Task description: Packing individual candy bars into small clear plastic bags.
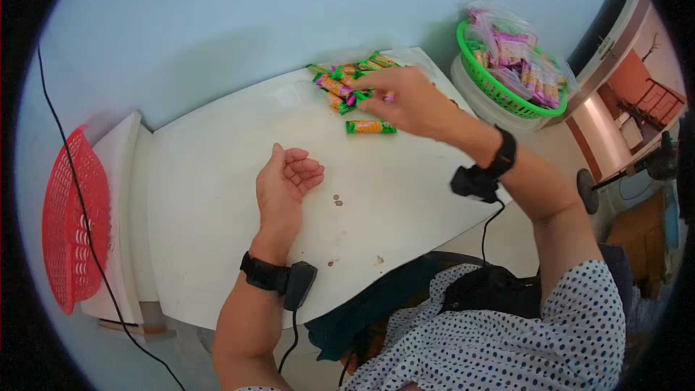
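My right hand (399,98) is over the pile of small wrapped snack packets (334,87) near the wall side of the white table (217,195). Its thumb and forefinger reach to the packets, and whether they grip one cannot be told; part of a pink wrapper shows between its fingers. Just below the hand, one green and orange packet (371,127) lies by itself. My left hand (285,176) rests palm turned inward on the table, fingers loosely curled, holding nothing. Both wrists wear black straps with a cabled device.
A green plastic basket (488,79) heaped with bagged pink and orange packets stands beyond the table's right corner, on a pale round container. At the far left a red plastic basket (89,217) leans by the wall, with a black cable (76,179) across it. Dark stains mark the table.
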{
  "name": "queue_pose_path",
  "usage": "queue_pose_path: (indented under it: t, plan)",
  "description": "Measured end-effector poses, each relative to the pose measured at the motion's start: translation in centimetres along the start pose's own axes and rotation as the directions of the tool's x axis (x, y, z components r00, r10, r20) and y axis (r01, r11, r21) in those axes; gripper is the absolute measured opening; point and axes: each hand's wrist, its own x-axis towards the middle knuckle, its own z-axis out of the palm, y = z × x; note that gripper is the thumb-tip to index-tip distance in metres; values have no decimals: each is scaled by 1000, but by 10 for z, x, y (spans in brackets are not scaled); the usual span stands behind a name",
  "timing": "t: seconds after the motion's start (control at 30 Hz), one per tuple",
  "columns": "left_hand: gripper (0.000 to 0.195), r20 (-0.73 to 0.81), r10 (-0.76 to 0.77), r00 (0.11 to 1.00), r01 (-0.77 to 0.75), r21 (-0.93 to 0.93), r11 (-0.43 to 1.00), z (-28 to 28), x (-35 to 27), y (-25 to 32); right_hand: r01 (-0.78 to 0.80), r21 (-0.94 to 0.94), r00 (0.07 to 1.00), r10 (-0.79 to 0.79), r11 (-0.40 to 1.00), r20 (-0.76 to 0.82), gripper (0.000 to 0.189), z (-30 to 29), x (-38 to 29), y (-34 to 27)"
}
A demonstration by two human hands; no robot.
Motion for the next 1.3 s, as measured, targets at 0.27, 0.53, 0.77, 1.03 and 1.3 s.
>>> queue_pose_path:
  t: [0.27,0.53,0.77,1.03,1.3]
  plan:
    - [36,-48,88,995,-83,86,993,10,1,7,205,-572,962,-270,794,-29,18,88,47,28]
    - [37,-185,634,751,-425,599,678,-2,12,-2,-169,610,955,281,775,-92,15,53,18,-6]
    - [36,-99,428,898,-391,266,881,12,4,5,-321,936,886,396,144,243,15,42,-12,2]
    - [16,1,425,905,-418,181,890,7,2,7,-346,938,867,378,-9,324,23,59,-18,14]
    - [13,-88,398,913,-386,120,914,8,1,10,-405,873,793,371,-272,484,19,87,-30,6]
